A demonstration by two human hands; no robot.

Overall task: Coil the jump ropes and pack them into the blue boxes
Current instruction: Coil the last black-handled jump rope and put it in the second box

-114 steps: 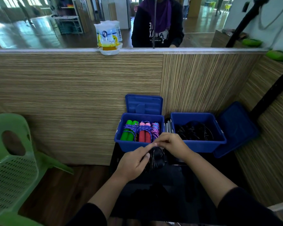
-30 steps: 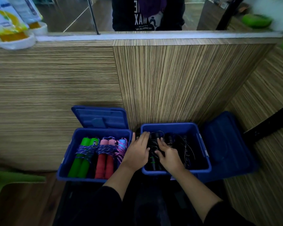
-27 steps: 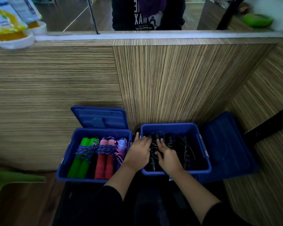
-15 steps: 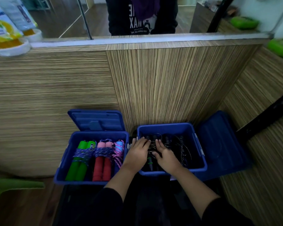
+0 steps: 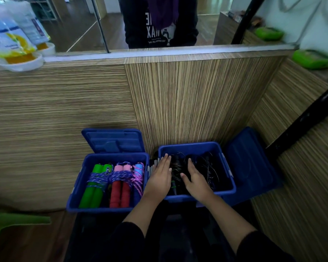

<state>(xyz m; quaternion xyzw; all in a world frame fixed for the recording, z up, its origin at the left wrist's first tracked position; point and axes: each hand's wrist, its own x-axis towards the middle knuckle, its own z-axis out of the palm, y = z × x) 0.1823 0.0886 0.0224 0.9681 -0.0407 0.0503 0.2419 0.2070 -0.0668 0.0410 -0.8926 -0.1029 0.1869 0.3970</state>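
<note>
Black ropes (image 5: 206, 169) under both flat grips (image 5: 160, 176) (image 5: 195, 181).

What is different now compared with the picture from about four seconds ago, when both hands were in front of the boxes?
Both hands moved forward into the right blue box: the left hand and right hand now press flat on the black ropes, where earlier they pinched a black coil before the boxes. The left blue box kept its coloured ropes; both lids stayed open.

Glossy plastic blue boxes (image 5: 197, 197), striped wood-grain wall (image 5: 178, 101)
</note>
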